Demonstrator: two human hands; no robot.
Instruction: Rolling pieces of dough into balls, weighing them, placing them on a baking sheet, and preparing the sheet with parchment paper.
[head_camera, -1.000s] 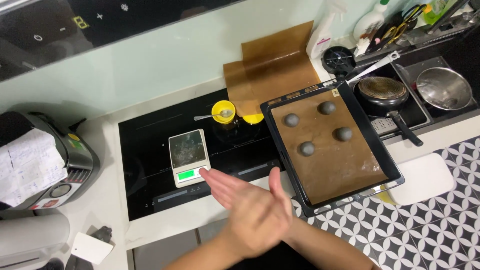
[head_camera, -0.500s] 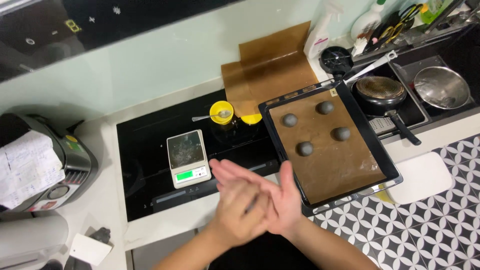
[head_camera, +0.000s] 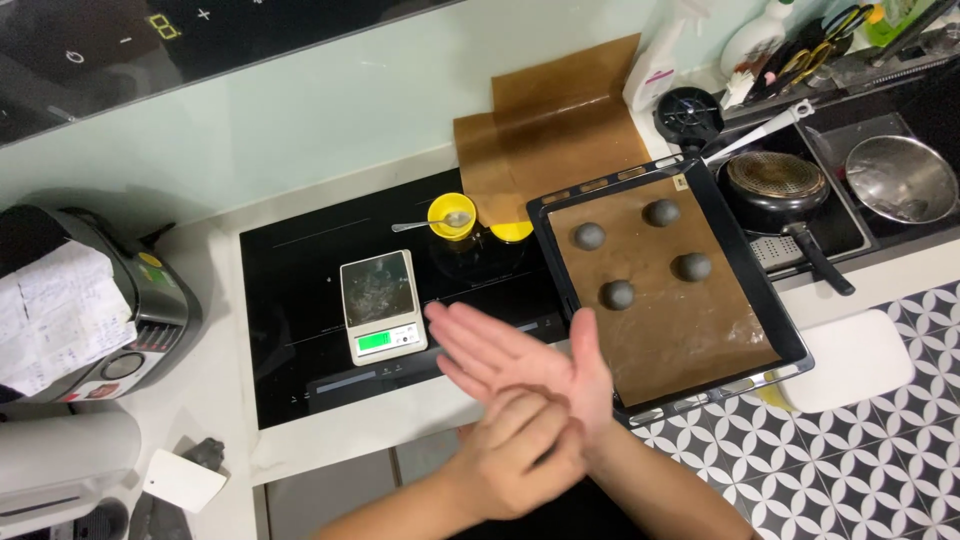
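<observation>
Head view: we press our palms together just in front of the black baking tray — the right hand lies flat and open, fingers pointing left, while the left hand is cupped beneath it. Whether a piece of dough sits between them, we cannot tell.

Four dark dough balls already rest, well apart, on the brown liner in the tray's far half; the near half of the liner is bare, so by our judgement the shaping is under way with room left to fill. Left of the tray, on the black hob, stands a small kitchen scale, and behind it a yellow cup with a spoon. A frying pan sits to the tray's right.

Against half a second ago, the right hand has slid further left over the left one — a rolling stroke. The tray and its four balls are unchanged.
</observation>
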